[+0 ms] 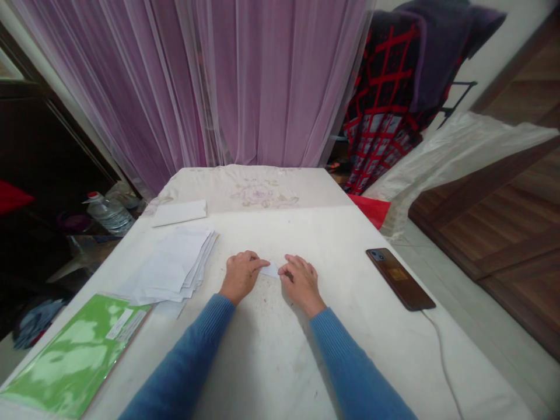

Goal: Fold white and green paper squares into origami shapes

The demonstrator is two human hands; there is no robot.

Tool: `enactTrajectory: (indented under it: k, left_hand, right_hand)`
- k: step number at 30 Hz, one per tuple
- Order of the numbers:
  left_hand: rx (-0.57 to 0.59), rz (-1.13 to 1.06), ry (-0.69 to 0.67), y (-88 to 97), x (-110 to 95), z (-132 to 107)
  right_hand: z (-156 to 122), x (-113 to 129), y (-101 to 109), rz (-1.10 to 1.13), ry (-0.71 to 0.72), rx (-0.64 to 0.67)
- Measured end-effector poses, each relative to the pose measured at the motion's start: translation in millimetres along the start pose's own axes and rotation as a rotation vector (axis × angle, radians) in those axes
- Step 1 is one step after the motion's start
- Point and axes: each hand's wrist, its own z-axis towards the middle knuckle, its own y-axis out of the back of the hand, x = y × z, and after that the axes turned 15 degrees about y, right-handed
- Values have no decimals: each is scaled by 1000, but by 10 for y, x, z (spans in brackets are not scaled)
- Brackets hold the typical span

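Note:
A small piece of white paper (270,269) lies on the white-covered table between my two hands. My left hand (241,274) pinches or presses its left end, thumb reaching onto the paper. At the other end, my right hand (301,283) has its thumb and fingers closed on the paper's right edge. Part of the paper is hidden under the fingertips. To the left of my left hand sits a loose stack of white sheets (170,262), its edges uneven.
A green plastic-wrapped pack (72,356) lies at the near left, and a flat white pad (180,213) farther back. On the right rests a brown phone (400,279) with a cable (443,350) running off the near side. Purple curtains (271,81) hang behind the table (324,233).

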Motion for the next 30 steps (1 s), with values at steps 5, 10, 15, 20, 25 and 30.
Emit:
enactTrajectory:
  k: [5, 10, 15, 20, 25, 30]
  left_hand:
    - [-27, 191, -119, 4, 7, -43]
    - [10, 309, -179, 97, -93, -49]
    - [26, 430, -212, 153, -172, -106]
    - [28, 483, -283, 181, -95, -154]
    - [38, 506, -289, 236, 34, -192]
    - [17, 487, -286, 208, 231, -237]
  right_hand:
    - [-55, -12, 10, -32, 42, -44]
    - [-69, 13, 11, -40, 64, -47]
    - [-65, 32, 18, -43, 63, -61]
    - [-63, 38, 21, -53, 72, -67]
    - [-69, 33, 16, -55, 74, -72]
    - [-80, 18, -3, -87, 89, -45]
